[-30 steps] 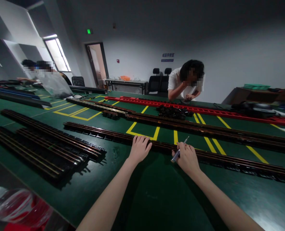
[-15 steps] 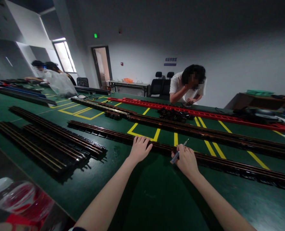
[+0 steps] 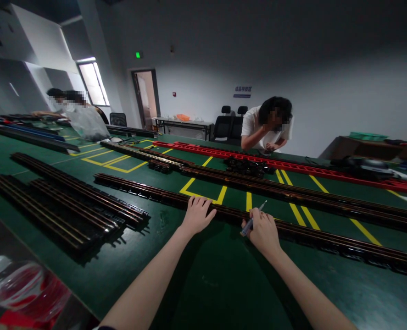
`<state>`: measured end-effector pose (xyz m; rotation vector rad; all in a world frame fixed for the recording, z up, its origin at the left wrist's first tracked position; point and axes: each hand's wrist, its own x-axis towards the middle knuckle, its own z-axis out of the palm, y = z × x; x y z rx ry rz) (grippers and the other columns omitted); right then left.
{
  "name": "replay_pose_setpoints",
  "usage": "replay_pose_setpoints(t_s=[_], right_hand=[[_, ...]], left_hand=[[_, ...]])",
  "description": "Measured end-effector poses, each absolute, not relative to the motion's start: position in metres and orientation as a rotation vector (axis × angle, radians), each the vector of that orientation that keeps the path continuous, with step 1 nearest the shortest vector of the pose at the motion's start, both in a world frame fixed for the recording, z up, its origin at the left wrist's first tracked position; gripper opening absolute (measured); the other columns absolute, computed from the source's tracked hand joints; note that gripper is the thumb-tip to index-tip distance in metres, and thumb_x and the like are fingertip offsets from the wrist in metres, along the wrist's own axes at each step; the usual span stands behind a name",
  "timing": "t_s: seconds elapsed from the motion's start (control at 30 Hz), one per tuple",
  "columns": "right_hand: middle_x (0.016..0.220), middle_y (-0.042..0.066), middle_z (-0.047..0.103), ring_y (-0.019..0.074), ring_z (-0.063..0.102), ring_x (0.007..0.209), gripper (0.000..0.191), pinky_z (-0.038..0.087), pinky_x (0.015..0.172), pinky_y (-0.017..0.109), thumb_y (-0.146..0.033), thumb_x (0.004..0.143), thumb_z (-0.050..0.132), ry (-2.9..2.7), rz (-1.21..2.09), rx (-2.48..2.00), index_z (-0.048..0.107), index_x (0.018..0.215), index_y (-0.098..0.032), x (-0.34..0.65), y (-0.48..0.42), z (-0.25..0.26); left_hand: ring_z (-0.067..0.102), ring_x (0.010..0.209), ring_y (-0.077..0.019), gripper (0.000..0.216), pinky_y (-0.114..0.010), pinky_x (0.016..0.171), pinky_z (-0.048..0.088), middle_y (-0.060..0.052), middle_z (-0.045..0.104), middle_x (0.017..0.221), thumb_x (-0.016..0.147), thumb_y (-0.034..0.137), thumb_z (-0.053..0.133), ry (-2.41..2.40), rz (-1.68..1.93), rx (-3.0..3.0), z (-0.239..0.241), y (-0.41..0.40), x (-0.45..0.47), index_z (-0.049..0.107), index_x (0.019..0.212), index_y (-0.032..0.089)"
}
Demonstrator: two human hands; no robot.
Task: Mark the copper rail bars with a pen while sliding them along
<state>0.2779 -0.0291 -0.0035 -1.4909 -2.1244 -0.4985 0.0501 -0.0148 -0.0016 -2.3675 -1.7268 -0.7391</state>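
Note:
Across the table in front of me lies a long dark model railway track (image 3: 313,231) with copper-coloured rails. My left hand (image 3: 198,215) rests on its middle, palm down, fingers stretched over the rails and thumb apart. To the right of it, my right hand (image 3: 263,229) grips a slim pen-like tool (image 3: 248,226) with a grey-blue barrel and a thin pale tip. The tip points up and away from me, and the barrel's end sticks out below the fingers. That hand is held over the same track; whether it touches the rails I cannot tell.
Several shorter track pieces (image 3: 65,206) lie to the left. Beyond are another long track (image 3: 275,184), dark parts (image 3: 246,167) and a red ladder-like strip (image 3: 292,164). A person (image 3: 268,121) leans on the far side. A bottle (image 3: 20,284) stands below the table's left edge.
The view has shifted slightly. Both hands stay at the same places along the track, and the tool remains in my right hand.

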Motion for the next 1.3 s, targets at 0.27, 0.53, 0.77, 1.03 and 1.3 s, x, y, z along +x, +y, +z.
replay_pose_setpoints(t_s=[0.27,0.53,0.77,1.03,1.3], right_hand=[[0.07,0.008,0.06,0.0245,0.059,0.07,0.006,0.038,0.073,0.035,-0.025,0.081,0.044,-2.108,-0.556,-1.48,0.04,0.079,-0.02,0.2776,-0.028,-0.0062],[0.072,0.009,0.061,0.0248,0.06,0.071,0.009,0.038,0.074,0.036,-0.026,0.081,0.047,-2.134,-0.535,-1.501,0.042,0.08,-0.019,0.2772,-0.0292,-0.0032],[0.075,0.009,0.062,0.0244,0.06,0.073,0.009,0.039,0.076,0.036,-0.026,0.082,0.047,-2.144,-0.475,-1.528,0.042,0.081,-0.019,0.2763,-0.0308,-0.001],[0.072,0.008,0.061,0.0234,0.059,0.071,0.009,0.038,0.075,0.035,-0.027,0.082,0.048,-2.135,-0.488,-1.544,0.044,0.082,-0.018,0.2762,-0.03,-0.002],[0.078,0.009,0.064,0.0265,0.061,0.08,0.009,0.035,0.082,0.038,-0.02,0.078,0.049,-2.09,-0.534,-1.517,0.046,0.086,-0.017,0.2701,-0.0303,-0.0018]], left_hand=[[0.052,0.111,-0.0237,0.036,-0.047,0.103,0.03,-0.007,0.062,0.114,0.093,0.042,0.038,-1.695,-0.753,-2.339,-0.0045,-0.0134,0.0496,0.057,0.115,0.021],[0.051,0.111,-0.0237,0.037,-0.046,0.104,0.029,-0.007,0.062,0.115,0.093,0.043,0.036,-1.707,-0.76,-2.358,-0.0025,-0.0144,0.0501,0.057,0.114,0.021],[0.05,0.112,-0.0239,0.039,-0.045,0.104,0.028,-0.007,0.061,0.116,0.093,0.043,0.034,-1.725,-0.729,-2.37,-0.0013,-0.0152,0.0496,0.056,0.116,0.019],[0.05,0.112,-0.0243,0.037,-0.046,0.105,0.028,-0.007,0.061,0.116,0.093,0.042,0.037,-1.722,-0.715,-2.365,-0.0012,-0.0148,0.0494,0.056,0.115,0.02],[0.049,0.114,-0.0239,0.04,-0.045,0.105,0.028,-0.008,0.06,0.117,0.094,0.041,0.034,-1.724,-0.706,-2.39,0.0005,-0.0153,0.0507,0.055,0.118,0.018]])
